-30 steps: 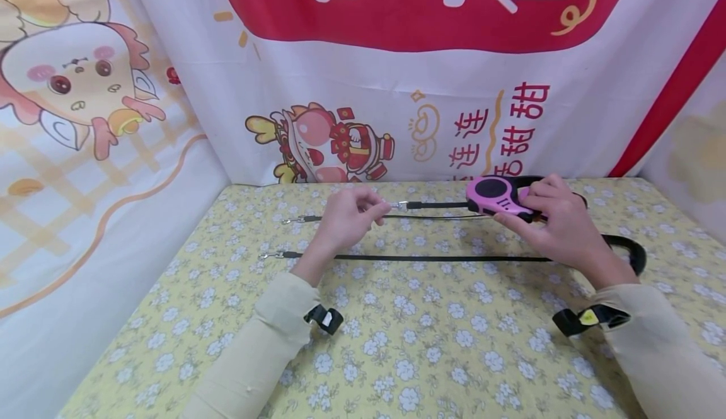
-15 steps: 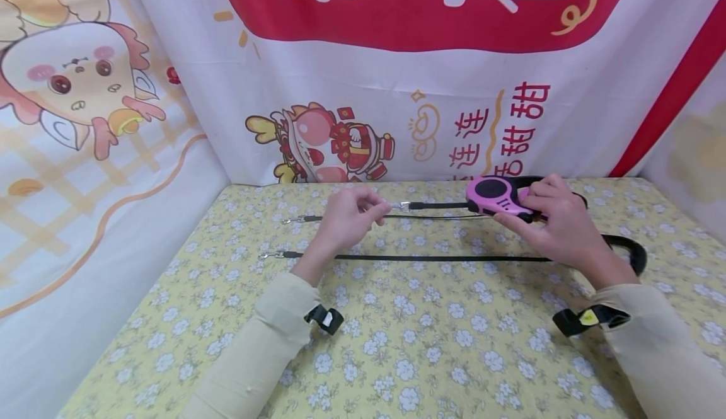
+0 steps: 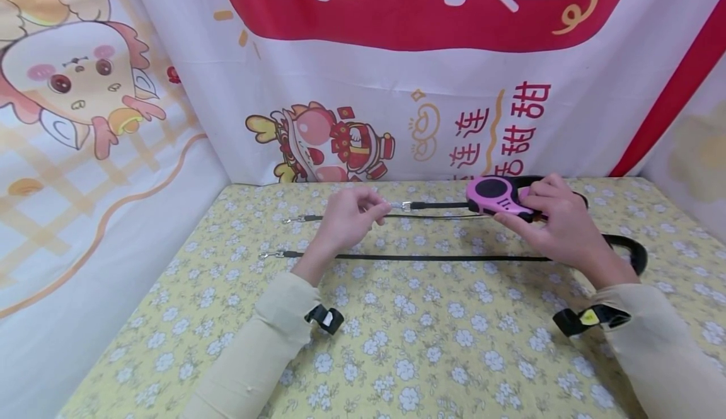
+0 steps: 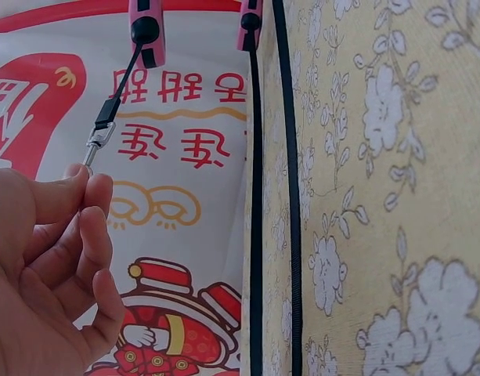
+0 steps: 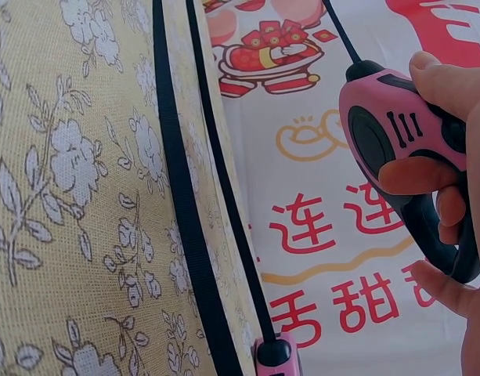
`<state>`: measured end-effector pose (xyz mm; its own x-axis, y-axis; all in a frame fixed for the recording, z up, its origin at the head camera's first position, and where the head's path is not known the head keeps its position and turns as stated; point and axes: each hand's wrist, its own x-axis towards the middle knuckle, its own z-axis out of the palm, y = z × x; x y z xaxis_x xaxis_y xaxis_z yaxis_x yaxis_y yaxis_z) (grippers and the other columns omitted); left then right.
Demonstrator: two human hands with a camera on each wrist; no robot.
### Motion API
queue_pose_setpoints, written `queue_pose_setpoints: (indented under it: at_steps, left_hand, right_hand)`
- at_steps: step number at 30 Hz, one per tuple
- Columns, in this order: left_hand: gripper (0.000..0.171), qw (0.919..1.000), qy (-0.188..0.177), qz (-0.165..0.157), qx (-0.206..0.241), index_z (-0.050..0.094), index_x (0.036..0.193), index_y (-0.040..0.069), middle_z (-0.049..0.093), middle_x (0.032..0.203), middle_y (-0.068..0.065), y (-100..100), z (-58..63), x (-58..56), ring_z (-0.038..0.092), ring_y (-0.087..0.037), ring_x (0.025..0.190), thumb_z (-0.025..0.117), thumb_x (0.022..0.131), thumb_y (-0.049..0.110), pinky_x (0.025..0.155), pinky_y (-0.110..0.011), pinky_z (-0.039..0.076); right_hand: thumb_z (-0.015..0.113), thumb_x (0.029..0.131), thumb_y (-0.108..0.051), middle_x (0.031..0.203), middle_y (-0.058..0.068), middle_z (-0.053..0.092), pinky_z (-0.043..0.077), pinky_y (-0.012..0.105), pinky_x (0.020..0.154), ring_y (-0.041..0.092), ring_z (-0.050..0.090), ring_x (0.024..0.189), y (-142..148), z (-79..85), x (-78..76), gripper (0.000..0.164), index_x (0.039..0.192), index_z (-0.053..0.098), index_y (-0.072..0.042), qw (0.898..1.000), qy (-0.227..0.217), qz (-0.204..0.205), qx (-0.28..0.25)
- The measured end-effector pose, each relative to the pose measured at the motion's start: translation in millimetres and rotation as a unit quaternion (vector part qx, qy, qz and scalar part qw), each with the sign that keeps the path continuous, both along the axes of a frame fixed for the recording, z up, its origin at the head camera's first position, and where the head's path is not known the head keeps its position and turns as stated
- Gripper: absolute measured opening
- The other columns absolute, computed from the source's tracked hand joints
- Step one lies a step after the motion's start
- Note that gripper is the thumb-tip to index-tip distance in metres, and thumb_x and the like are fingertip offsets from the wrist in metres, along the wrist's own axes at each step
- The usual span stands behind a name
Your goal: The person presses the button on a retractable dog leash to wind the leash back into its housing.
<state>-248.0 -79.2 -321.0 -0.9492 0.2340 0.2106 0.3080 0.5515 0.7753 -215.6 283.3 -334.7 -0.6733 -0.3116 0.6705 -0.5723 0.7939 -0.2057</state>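
In the head view my right hand (image 3: 558, 220) grips the handle of a pink and black retractable dog leash (image 3: 492, 193), raised over the far side of the table. Its fingers curl through the handle loop in the right wrist view. A short length of black strap (image 3: 439, 205) runs left from the casing to a silver snap hook (image 4: 97, 141). Thumb and forefinger of my left hand (image 3: 350, 217) pinch the end of that hook, partly covering it. Behind the hands, a second leash with a pink casing (image 5: 276, 356) lies on the table, its silver hook (image 3: 293, 220) at the left.
Nearer lies another extended leash strap (image 3: 442, 258), with a silver hook (image 3: 271, 255) at its left and a black handle loop (image 3: 638, 255) at its right, partly behind my right wrist. A yellow floral cloth (image 3: 408, 356) covers the table. Printed fabric (image 3: 431, 66) hangs behind.
The visible end of the pinched snap hook has shifted very slightly right. Both hands stay in place, and the leashes on the table have not moved.
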Motion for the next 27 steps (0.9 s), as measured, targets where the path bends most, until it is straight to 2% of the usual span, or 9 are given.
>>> queue_pose_setpoints:
  at_steps: [6, 15, 27]
  left_hand:
    - [0.015, 0.9999, -0.004, -0.001, -0.009, 0.076, 0.099, 0.018, 0.076, 0.081, 0.001, 1.9, -1.1, -0.2, 0.068, -0.020, 0.073, 0.072, 0.103, 0.032, 0.061, -0.030, 0.051]
    - [0.015, 0.9999, 0.003, -0.001, -0.012, 0.076, 0.098, 0.018, 0.075, 0.080, 0.001, 2.5, -0.5, 0.9, 0.067, -0.019, 0.072, 0.071, 0.104, 0.031, 0.060, -0.030, 0.050]
    - [0.013, 0.9999, -0.013, -0.001, -0.011, 0.075, 0.101, 0.017, 0.076, 0.082, 0.001, 3.9, -1.8, 1.1, 0.066, -0.019, 0.072, 0.070, 0.104, 0.029, 0.060, -0.029, 0.050]
  right_hand:
    - [0.091, 0.081, -0.031, 0.096, 0.014, 0.072, 0.032, 0.030, 0.075, 0.019, 0.042, 0.092, 0.6, -1.1, 0.1, 0.045, 0.106, 0.080, 0.004, 1.000, 0.000, 0.003, -0.001]
    - [0.091, 0.082, -0.032, 0.096, 0.015, 0.072, 0.033, 0.032, 0.075, 0.021, 0.043, 0.092, -0.2, -0.4, 0.3, 0.046, 0.107, 0.080, 0.005, 1.000, 0.004, 0.003, -0.002]
    - [0.090, 0.083, -0.030, 0.090, 0.010, 0.068, 0.032, 0.032, 0.075, 0.019, 0.041, 0.091, -2.2, 0.6, 1.4, 0.038, 0.097, 0.079, 0.002, 1.000, 0.003, 0.006, 0.003]
